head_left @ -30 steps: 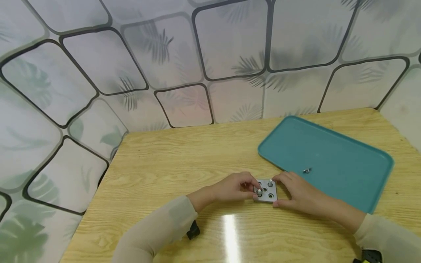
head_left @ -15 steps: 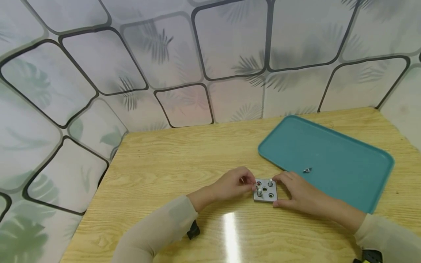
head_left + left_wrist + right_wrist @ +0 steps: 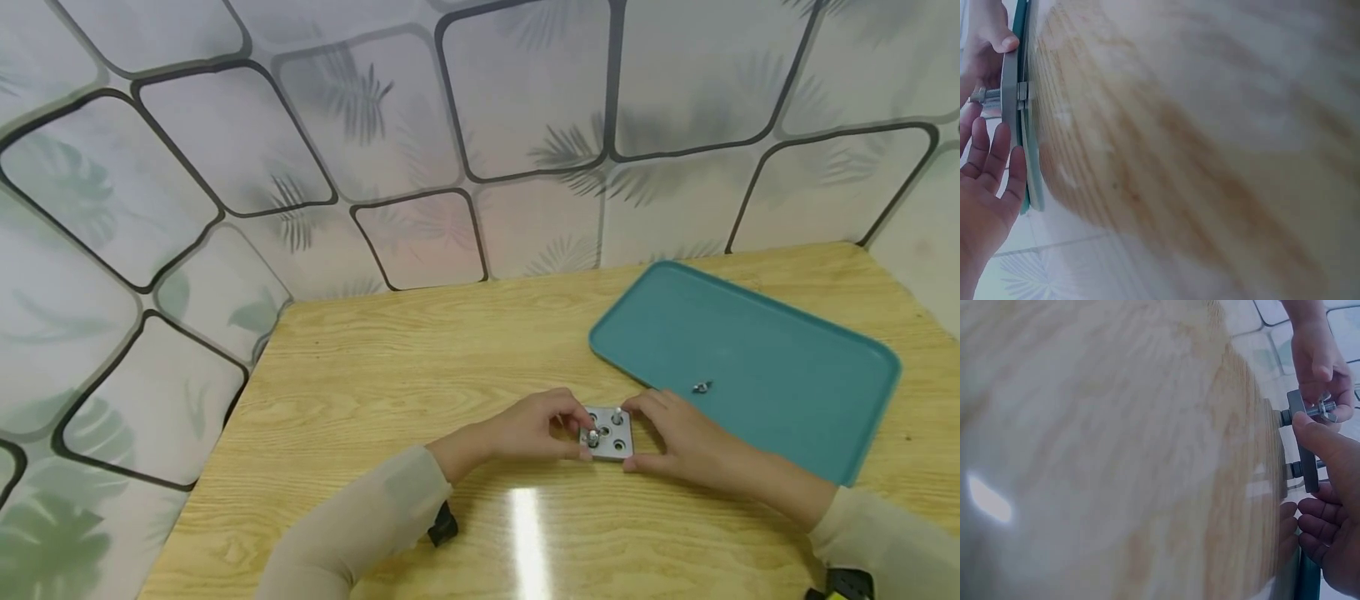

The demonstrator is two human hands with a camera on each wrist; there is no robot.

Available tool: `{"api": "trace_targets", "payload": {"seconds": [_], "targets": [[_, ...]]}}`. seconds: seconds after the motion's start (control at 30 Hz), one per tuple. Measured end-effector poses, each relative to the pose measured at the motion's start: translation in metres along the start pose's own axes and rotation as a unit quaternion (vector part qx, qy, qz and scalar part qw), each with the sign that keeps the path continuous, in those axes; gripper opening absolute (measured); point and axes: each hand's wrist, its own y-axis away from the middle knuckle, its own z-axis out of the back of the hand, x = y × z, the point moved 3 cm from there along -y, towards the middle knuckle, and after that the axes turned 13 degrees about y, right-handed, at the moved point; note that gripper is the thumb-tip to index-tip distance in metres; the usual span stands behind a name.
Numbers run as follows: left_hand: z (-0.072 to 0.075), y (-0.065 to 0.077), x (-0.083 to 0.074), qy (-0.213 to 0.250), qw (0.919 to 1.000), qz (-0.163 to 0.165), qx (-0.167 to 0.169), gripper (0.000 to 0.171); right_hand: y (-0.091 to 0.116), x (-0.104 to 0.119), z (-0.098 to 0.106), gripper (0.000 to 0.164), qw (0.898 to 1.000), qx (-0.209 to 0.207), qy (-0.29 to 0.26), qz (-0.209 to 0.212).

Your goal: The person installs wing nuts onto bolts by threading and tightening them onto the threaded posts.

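Observation:
A square metal plate (image 3: 618, 434) with several round holes lies low over the table, bolt heads (image 3: 1296, 469) showing under it. My right hand (image 3: 686, 440) grips the plate's right side between thumb and fingers. At its left front corner a wing nut (image 3: 1326, 407) sits on an upright bolt (image 3: 1331, 405). The thumb and index finger of my left hand (image 3: 528, 428) are round this wing nut, its other fingers spread loosely in the left wrist view. A second bolt (image 3: 617, 416) stands at the far right corner, close to my right fingertips.
A teal tray (image 3: 780, 350) lies at the right, just behind my right hand, with a small metal wing nut (image 3: 702, 387) near its left edge. The wooden table (image 3: 405, 358) meets a patterned curtain (image 3: 420, 242) at the back.
Half a second ago the left fingers were drawn back left from the wing nut; now they are round it again. My right hand has kept its grip on the plate.

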Motion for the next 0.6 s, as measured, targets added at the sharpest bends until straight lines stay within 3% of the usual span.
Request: {"api": "trace_targets", "payload": {"seconds": [0.17, 0.47, 0.6], "targets": [[0.0004, 0.0002, -0.0009, -0.011, 0.9999, -0.003, -0.002, 0.015, -0.0005, -0.0002, -0.0007, 0.064, 1.0, -0.003, 0.002, 0.004], [0.0046, -0.0011, -0.0002, 0.013, 0.9979, 0.035, -0.053, 0.01, 0.0002, -0.0009, 0.001, 0.068, 1.0, 0.009, -0.009, -0.006], [0.0044, -0.0016, 0.0013, 0.018, 0.9969, 0.05, -0.058, 0.008, 0.0001, -0.0011, 0.001, 0.066, 1.0, 0.01, -0.007, -0.004]]}}
